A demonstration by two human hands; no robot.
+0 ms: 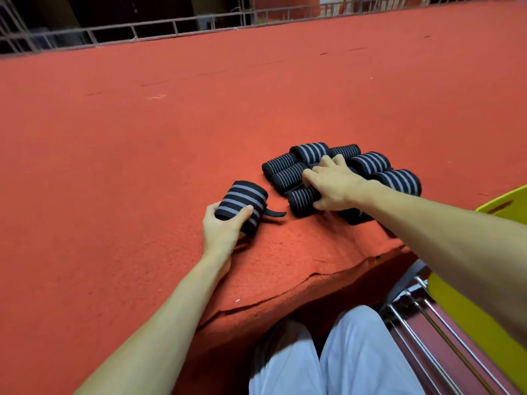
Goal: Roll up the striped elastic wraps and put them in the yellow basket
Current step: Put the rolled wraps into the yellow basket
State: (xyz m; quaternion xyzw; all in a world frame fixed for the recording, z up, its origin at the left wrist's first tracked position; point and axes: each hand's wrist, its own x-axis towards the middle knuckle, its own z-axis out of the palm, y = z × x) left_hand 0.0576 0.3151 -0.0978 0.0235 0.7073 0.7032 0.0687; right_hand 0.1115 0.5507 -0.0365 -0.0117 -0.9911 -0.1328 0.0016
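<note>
At centre left, the left hand (224,228) clamps fingers and thumb around one rolled wrap (242,205), its tab trailing loose on the red felt (114,166), seemingly to stop the coil springing open. Just right of it, the right hand (333,185) curls spread fingers over the pile (370,162) of finished rolls, thumb against the nearest, apparently gathering them. The basket (502,205) waits at the right edge, its inside mostly out of view.

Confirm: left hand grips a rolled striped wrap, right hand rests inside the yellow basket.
Not quite. The head view shows the right hand on the pile of rolled wraps on the red table, not in the yellow basket. The left hand does grip a rolled striped wrap.
</note>
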